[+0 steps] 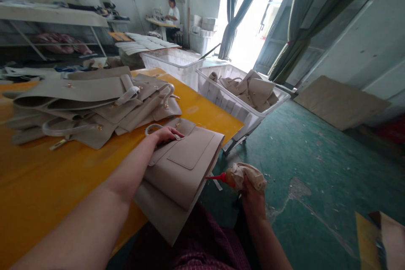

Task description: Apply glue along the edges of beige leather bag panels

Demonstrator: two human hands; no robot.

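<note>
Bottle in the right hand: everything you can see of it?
The bottle has a thin, tapering red nozzle and an amber-brown, plastic-looking body, much of it hidden by a crumpled beige cloth. The right hand holds it in the cloth, tipped roughly level, nozzle toward the side edge of the bag. Whether the tip touches is unclear.

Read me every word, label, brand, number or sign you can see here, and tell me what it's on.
None: I can't read any lettering in this picture.
Bottle in the right hand: partly covered by a beige wrapping; no legible label.
Beige bag under the left hand: no legible text.
Metal fittings on the piled bags: too small to tell if marked.
</note>
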